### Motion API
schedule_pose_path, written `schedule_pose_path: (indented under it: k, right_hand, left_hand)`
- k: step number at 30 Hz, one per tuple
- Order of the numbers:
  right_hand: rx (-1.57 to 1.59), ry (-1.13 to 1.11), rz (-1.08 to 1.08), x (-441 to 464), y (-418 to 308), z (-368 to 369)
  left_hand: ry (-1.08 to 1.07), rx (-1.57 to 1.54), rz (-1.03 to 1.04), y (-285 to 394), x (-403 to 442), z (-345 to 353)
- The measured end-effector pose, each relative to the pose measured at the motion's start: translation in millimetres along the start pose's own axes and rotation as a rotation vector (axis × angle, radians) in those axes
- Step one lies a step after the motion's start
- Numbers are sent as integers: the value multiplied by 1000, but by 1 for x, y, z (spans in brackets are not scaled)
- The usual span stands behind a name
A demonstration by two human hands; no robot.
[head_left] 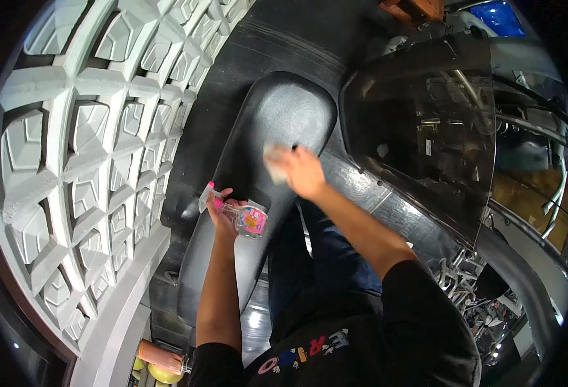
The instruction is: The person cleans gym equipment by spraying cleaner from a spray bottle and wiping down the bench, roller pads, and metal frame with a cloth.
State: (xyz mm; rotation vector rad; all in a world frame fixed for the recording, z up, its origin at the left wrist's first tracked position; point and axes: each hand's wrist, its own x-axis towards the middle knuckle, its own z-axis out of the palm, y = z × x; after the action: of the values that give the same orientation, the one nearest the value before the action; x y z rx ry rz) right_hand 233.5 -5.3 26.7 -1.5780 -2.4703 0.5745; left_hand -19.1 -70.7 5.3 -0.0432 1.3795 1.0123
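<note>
A clear spray bottle (250, 219) with a pink and white spray head and a colourful label is gripped by my left hand (223, 211). It tilts sideways above a long black padded seat (287, 106). My right hand (304, 173), smeared by motion, is closed on a pale cloth (275, 162) over the middle of the seat. Whether the cloth presses flat on the surface is hard to see. Glossy light reflects off the far end of the padding.
A white lattice wall (97, 135) runs along the left. To the right stands a dark glossy panel (419, 135) with metal tubes (535, 219) behind it. Metal parts (477, 284) are piled at lower right. An orange object (416, 9) sits at the top.
</note>
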Motion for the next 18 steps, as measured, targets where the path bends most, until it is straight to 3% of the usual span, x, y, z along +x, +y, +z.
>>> schedule_pose_path:
  k: [4, 5, 6, 8, 13, 15, 17, 18]
  right_hand:
    - [22, -165, -189, -46, 27, 4]
    - [-51, -219, -73, -39, 45, -8]
    - [-177, -162, -1, -28, 64, -25]
    - [-117, 84, 245, -2, 95, -43]
    - [-46, 305, 406, 69, 71, -49]
    - [-60, 154, 265, 41, 33, -28]
    - [-19, -110, 180, -14, 14, 46]
    - [11, -70, -35, -33, 1, 30]
  left_hand:
    - [17, 24, -4, 1, 2, -2]
    - [27, 5, -18, 3, 1, 0]
    - [37, -13, -37, 2, 0, 0]
    - [23, -41, -39, -1, 3, -3]
    - [32, -20, -36, 1, 2, -1]
    - [34, -20, -32, 2, 1, 1]
    - [42, -28, -28, 1, 2, 2]
    - [39, -31, -31, 0, 4, 0]
